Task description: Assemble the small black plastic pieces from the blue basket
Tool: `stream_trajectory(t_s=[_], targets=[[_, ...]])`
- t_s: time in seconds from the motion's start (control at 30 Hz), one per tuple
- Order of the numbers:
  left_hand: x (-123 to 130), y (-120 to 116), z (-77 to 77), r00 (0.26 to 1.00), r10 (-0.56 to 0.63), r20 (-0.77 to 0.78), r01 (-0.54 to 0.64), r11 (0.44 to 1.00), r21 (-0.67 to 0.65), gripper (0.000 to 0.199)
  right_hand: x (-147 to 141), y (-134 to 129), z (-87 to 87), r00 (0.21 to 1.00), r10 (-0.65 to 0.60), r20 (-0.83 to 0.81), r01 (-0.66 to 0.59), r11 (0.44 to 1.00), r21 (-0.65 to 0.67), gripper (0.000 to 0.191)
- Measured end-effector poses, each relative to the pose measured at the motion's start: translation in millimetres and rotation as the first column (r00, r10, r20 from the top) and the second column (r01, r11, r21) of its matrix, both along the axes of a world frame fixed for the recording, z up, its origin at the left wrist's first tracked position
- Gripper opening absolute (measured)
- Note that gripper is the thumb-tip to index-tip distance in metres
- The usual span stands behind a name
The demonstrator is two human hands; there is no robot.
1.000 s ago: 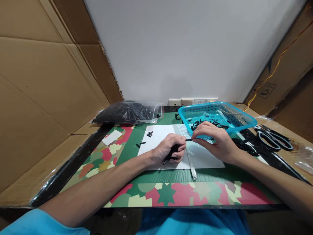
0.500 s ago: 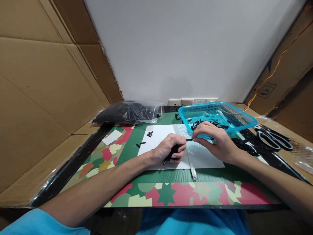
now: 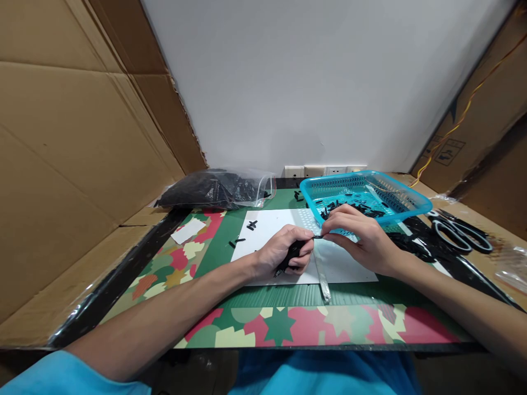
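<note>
My left hand [image 3: 291, 249] is closed around a bundle of thin black strips [image 3: 285, 266], whose lower ends stick out below the palm. Between its thumb and forefinger, a small black piece [image 3: 318, 237] points to the right. My right hand [image 3: 356, 233] pinches the other end of that piece with thumb and fingertips, close to the basket's near edge. Under both hands lies a white sheet [image 3: 349, 271], with a narrow whitish strip [image 3: 323, 282] on it. Several short black pieces [image 3: 252, 225] are scattered to the left of my hands.
A blue plastic basket [image 3: 415, 211] with many short black pieces stands behind my right hand. Scissors [image 3: 453, 236] and a heap of black strips [image 3: 411, 247] lie at the right. At the back left rests a clear bag [image 3: 218, 189] of black material. Cardboard walls [image 3: 82, 137] flank the table.
My right hand has shifted very slightly left, toward my left hand. Both hands keep their hold on the small black piece.
</note>
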State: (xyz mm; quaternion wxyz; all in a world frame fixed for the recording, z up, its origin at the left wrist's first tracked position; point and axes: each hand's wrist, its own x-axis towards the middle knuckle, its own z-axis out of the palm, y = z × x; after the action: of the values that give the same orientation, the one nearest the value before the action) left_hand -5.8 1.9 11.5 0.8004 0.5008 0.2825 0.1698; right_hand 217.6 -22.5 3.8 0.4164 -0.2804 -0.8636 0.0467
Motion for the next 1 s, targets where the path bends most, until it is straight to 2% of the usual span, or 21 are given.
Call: stream_trajectory(t_s=[0.27, 0.6, 1.0], targets=[[-1.3, -0.4, -1.4, 0.999, -0.002, 0.038, 0.002, 1.0, -0.002, 0.037, -0.5, 0.1, -0.3, 1.0, -0.007, -0.009, 0.007, 1.0, 0.014, 0.009], [0.8, -1.5, -0.3, 0.999, 0.04, 0.014, -0.04, 0.999, 0.006, 0.039, -1.9, 0.1, -1.4, 0.999, -0.035, -0.019, 0.036, 0.998, 0.051, 0.01], [3.0, 1.4, -1.6, 0.999, 0.018, 0.03, -0.017, 1.0, -0.015, 0.046, -1.8, 0.5, 1.4, 0.998, -0.04, -0.053, 0.041, 0.999, 0.008, 0.011]])
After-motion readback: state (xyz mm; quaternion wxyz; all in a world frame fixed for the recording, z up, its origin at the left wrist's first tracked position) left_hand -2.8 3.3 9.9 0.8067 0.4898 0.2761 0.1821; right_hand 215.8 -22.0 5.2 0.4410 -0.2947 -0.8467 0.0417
